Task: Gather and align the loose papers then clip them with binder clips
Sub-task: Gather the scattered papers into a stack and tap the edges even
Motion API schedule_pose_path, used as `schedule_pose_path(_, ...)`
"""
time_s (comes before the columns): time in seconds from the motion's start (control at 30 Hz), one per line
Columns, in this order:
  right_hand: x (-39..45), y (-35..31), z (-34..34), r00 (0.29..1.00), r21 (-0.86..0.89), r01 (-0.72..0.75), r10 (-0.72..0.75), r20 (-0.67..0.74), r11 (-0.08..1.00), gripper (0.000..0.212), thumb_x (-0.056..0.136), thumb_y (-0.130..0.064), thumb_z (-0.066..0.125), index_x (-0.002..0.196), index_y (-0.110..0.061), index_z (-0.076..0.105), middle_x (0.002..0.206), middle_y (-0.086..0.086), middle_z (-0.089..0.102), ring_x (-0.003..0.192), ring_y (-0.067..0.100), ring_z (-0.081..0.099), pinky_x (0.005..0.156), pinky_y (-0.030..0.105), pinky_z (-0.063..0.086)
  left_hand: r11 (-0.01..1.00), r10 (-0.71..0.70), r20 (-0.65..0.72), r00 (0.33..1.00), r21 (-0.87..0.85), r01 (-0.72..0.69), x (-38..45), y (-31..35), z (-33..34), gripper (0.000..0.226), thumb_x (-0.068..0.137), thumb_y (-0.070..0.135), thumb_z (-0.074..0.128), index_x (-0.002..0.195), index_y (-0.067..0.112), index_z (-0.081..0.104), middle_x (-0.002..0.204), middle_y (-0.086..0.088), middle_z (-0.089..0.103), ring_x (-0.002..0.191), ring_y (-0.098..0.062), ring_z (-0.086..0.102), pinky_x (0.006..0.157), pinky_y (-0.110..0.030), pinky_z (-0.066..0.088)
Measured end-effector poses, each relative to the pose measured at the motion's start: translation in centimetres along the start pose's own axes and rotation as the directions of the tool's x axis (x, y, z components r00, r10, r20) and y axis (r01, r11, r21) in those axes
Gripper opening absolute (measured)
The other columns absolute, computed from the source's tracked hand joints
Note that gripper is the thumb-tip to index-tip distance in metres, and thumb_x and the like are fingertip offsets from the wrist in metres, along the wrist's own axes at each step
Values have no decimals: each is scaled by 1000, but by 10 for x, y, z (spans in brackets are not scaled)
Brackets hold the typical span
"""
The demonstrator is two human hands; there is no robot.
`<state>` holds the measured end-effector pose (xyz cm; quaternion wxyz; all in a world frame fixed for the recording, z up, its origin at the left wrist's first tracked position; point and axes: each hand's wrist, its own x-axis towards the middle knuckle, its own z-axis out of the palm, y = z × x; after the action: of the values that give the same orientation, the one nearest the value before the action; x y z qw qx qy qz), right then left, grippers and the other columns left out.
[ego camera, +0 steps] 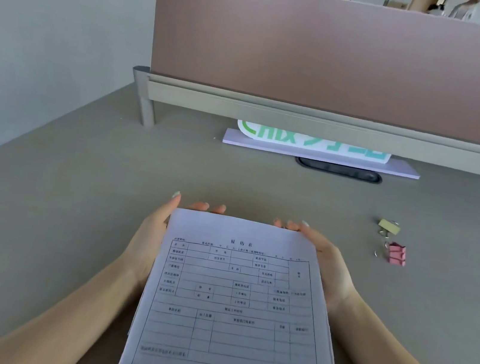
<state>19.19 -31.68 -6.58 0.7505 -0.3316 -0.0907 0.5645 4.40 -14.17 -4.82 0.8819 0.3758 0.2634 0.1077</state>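
A stack of white printed forms (231, 306) is held in front of me above the desk, its sheets slightly fanned along the right edge. My left hand (149, 240) grips the stack's left side, fingers curled behind the top edge. My right hand (326, 264) holds the right side the same way. Two binder clips lie on the desk to the right, apart from my hands: a gold one (388, 227) and a pink one (396, 254) just nearer to me.
The grey desk (74, 187) runs back to a pink partition screen (346, 57) on a metal rail. Under the screen sit a white sign with green letters (310, 144) and a black cable slot (339, 170). A wall stands at left.
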Motion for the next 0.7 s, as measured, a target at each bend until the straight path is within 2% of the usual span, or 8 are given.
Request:
schedule_pose_path(0.07,-6,3,-1,997,92,-57,61,-41,994,24,73,-36,66,69,-18,51,97,-6,66,85,17,65,76,31,51,998,-51,35,998,-38,52,-2,-2,-4,42,89,53,41,83,13,55,116,-5,71,92,-25,71,77,-37,50)
schedule_pose_path(0.13,-13,4,0,992,128,-74,86,-93,989,27,79,-42,57,69,-17,53,106,-2,71,90,21,69,74,35,56,997,-64,70,996,-35,67,-4,-4,-7,39,87,51,42,74,15,50,117,-3,70,90,-23,71,78,-36,49)
schedule_pose_path(0.23,-22,6,0,995,57,-45,50,-82,997,26,69,-40,68,71,-18,55,114,-1,70,97,22,68,78,38,56,999,-50,92,995,-8,51,-5,-7,-9,30,84,42,45,70,16,48,118,0,70,88,-19,71,77,-36,48)
schedule_pose_path(0.33,-25,6,-4,999,-4,10,-11,-36,1000,24,61,-23,77,74,-19,58,101,-4,68,89,19,68,76,33,56,998,-47,77,996,-38,50,-4,-10,-8,22,82,32,49,68,16,52,105,2,74,79,-16,72,71,-34,47)
schedule_pose_path(0.4,-27,7,-3,997,1,29,-29,-66,1000,26,57,-18,79,75,-20,61,100,-5,69,88,18,69,74,32,56,998,-34,89,995,-42,38,-1,-9,-11,13,76,26,52,70,16,53,93,2,73,75,-16,70,72,-35,46)
schedule_pose_path(0.5,-27,6,-2,990,55,26,-18,-143,998,31,50,-20,83,76,-18,67,108,1,72,93,21,70,75,38,58,1000,-22,75,997,-16,24,0,-7,-12,7,78,20,52,73,16,54,87,2,69,73,-16,69,68,-30,50)
schedule_pose_path(0.6,-27,5,-1,996,99,-28,36,-78,995,15,73,-32,65,73,-18,61,107,-2,71,92,21,69,77,38,57,996,-32,-1,999,84,32,0,-8,-10,15,88,20,50,86,17,64,81,-1,74,65,-16,70,57,-26,56)
schedule_pose_path(0.7,-26,4,-7,998,123,-39,45,-46,992,25,84,-38,51,70,-19,57,104,-6,70,93,20,68,78,37,55,963,-115,25,993,249,105,-6,-7,-7,21,82,28,55,91,17,71,73,-4,74,59,-18,69,53,-25,55)
